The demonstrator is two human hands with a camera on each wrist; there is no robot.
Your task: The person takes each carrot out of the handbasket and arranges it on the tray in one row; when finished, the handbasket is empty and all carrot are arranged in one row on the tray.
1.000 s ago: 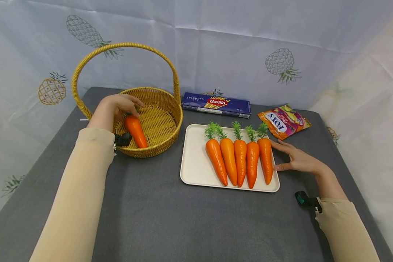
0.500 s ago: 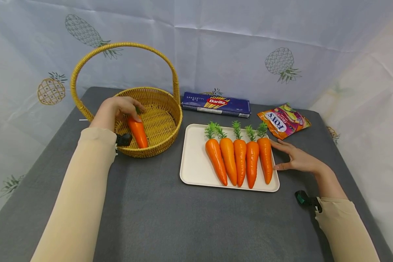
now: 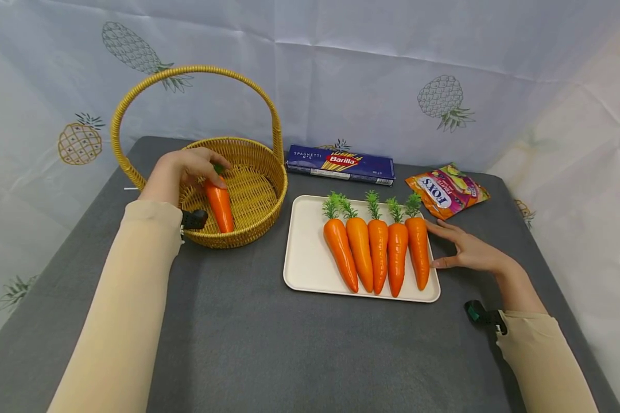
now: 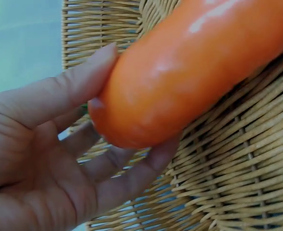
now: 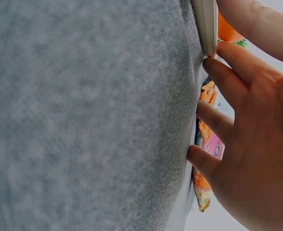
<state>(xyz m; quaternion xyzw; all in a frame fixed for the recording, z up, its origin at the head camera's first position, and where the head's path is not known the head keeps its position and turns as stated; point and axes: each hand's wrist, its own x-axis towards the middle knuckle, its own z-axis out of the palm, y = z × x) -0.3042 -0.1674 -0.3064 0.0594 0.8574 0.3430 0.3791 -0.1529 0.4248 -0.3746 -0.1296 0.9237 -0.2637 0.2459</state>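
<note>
In the head view my left hand (image 3: pixel 198 165) reaches into the wicker basket (image 3: pixel 253 182) at the left and holds an orange carrot (image 3: pixel 220 207). The left wrist view shows thumb and fingers gripping the carrot's thick end (image 4: pixel 146 103), with only a speck of its green top visible. Its narrow end points towards the front of the basket. On the cream tray (image 3: pixel 303 252) several carrots (image 3: pixel 360 252) lie side by side, leafy tops at the back. My right hand (image 3: pixel 467 249) has its fingers spread, fingertips right at the tray's right edge.
A tall hooped handle (image 3: pixel 198 70) arches over the basket. Behind the tray lies a blue spaghetti box (image 3: pixel 341 165), with an orange candy bag (image 3: pixel 446 191) to its right. All stand on a grey-covered table (image 3: pixel 299 350) before a pineapple-print cloth (image 3: pixel 341 74).
The carrot in my left hand has shifted slightly to the right inside the basket and turned a little more upright in the view. My right hand stays at the tray's edge.
</note>
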